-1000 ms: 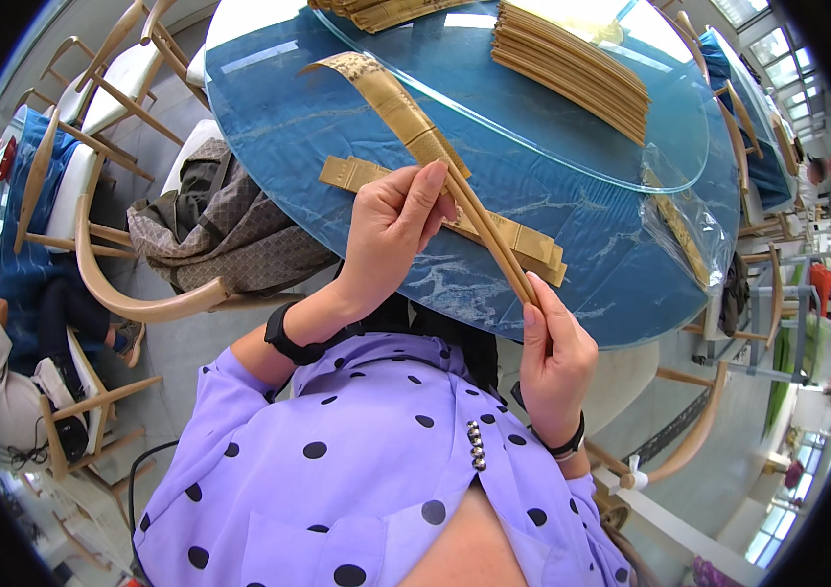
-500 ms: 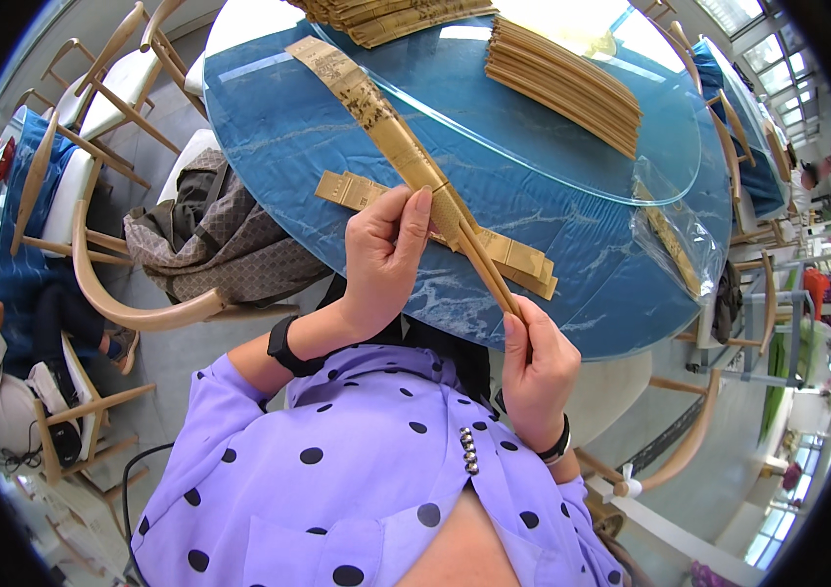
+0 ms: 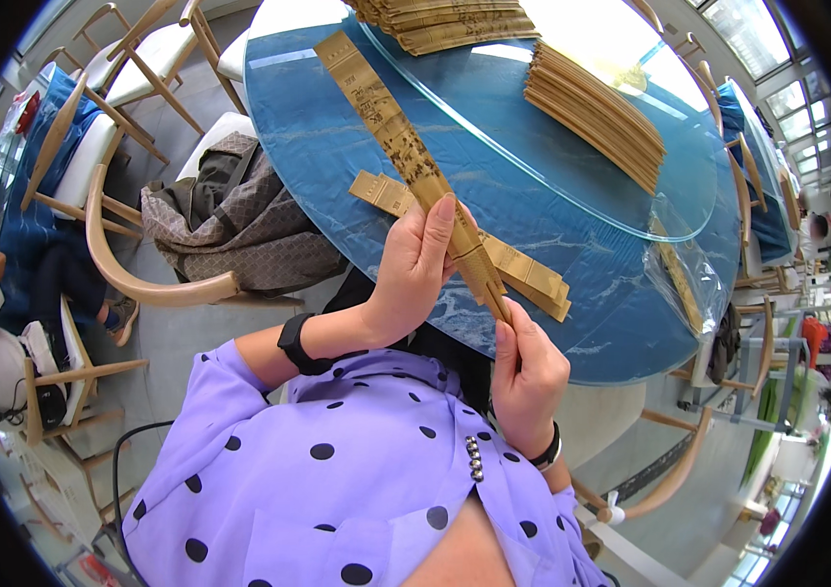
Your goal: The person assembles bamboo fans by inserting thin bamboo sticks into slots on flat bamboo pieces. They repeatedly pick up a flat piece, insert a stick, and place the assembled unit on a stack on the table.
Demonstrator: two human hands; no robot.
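Observation:
A long gold paper chopstick sleeve [image 3: 376, 108] with dark printing slants across the view above the blue table. My left hand [image 3: 415, 256] is closed round its lower half, thumb on top. At the sleeve's near end my right hand [image 3: 530, 377] pinches the short protruding ends of thin wooden chopsticks [image 3: 497, 306]; the rest of their length is hidden inside the paper. Beneath my left hand, more gold sleeves [image 3: 531, 272] lie crosswise on the table, partly covered by the hand and the held sleeve.
On the round blue-covered table [image 3: 308, 137], a raised glass disc [image 3: 572, 196] carries a pile of gold sleeves [image 3: 450, 24] and a neat row of tan sticks or packets [image 3: 597, 112]. A clear plastic bag [image 3: 701, 269] lies at the right edge. A chair with a bag [image 3: 239, 230] stands left.
The chopsticks have slid further into the sleeve, so much less of them sticks out. My right hand has come nearer to my left. The whole view has shifted slightly.

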